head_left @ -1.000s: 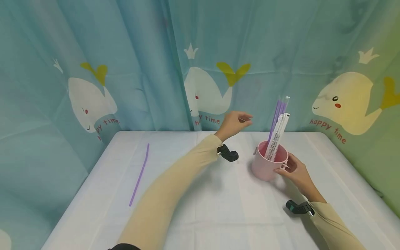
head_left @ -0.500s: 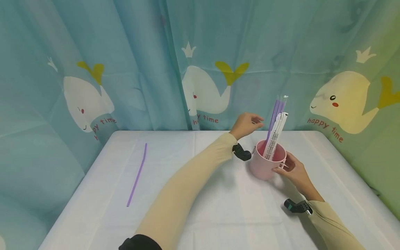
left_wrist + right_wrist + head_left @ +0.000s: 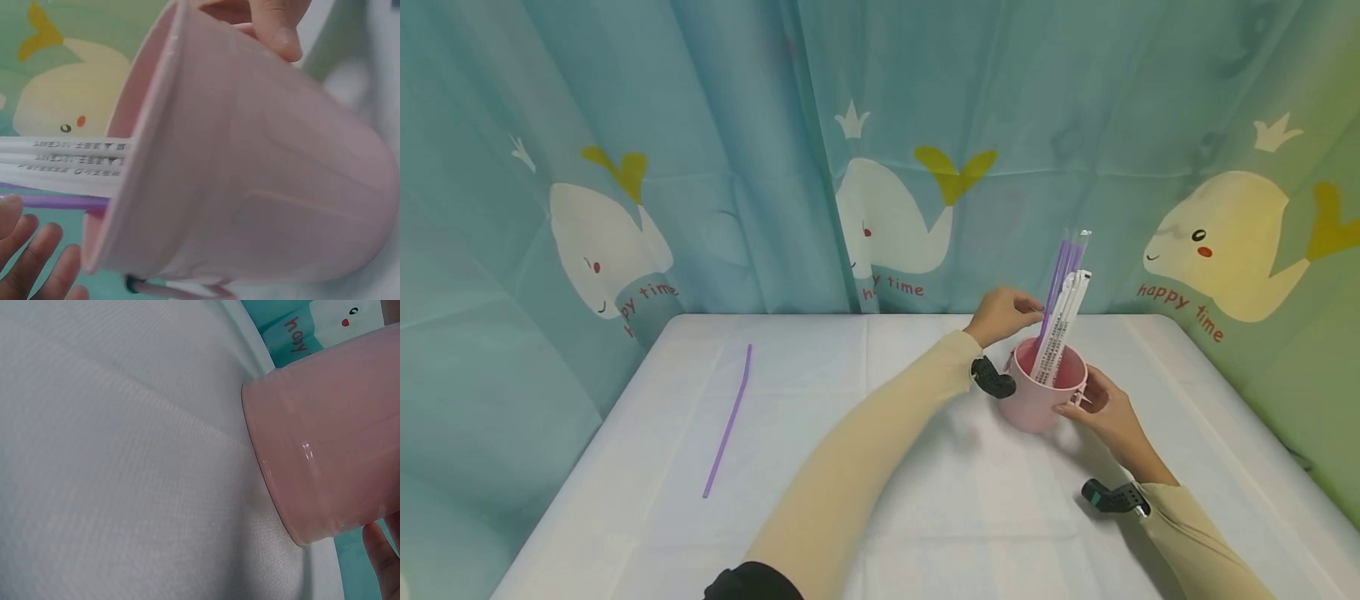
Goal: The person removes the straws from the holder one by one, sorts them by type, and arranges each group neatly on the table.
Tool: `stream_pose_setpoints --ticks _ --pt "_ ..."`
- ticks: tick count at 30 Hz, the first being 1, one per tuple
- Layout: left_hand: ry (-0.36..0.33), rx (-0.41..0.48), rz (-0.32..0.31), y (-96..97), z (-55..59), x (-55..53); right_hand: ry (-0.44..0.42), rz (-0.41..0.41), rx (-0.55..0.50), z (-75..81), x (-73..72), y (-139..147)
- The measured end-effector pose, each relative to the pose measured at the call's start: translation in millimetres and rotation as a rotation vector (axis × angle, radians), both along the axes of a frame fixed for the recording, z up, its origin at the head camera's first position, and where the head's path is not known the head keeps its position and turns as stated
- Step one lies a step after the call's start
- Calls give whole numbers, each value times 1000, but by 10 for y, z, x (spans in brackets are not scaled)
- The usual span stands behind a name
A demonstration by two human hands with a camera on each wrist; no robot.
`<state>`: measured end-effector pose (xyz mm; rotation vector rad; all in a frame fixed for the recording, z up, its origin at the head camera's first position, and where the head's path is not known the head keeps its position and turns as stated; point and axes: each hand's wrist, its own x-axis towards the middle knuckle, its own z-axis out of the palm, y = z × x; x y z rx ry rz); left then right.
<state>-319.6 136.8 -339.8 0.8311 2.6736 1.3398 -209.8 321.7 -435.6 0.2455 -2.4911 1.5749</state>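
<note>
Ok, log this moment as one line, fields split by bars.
left hand: at purple straws, grip unclear | right hand: holds pink cup | in cup: purple straws, white printed wrappers | on table: loose purple straw

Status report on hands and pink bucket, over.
Left hand at purple straws, pinch unclear. Right hand grips pink bucket, upright on table. White wrapped packets close alongside straws.

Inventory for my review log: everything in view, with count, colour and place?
Table: one, white-covered, across lower view
Bucket: one, pink, table's right half
Loose straw: one, purple, table's left side
Leaning straws: several, purple, in bucket
Slim packets: several, white, printed, in bucket
Curtain: count unclear, blue-green, whale-printed, behind table
Wrist cameras: two, black, one per wrist
Dark object: one, black, by left sleeve
Sleeves: two, beige, both arms
Left hand: one, at leaning straws, grip unclear
Right hand: one, holding bucket's right side
</note>
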Motion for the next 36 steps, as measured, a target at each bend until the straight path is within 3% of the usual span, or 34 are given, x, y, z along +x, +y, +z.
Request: stream_pose_setpoints --ticks 12,19,36 --pt "-42 9 -22 90 -133 46 -4 4 -5 -7 6 -7" --pt "-36 23 -31 85 -145 59 -2 -1 6 0 11 -10" --pt "-45 88 16 48 -116 23 18 18 -29 -1 3 -13"
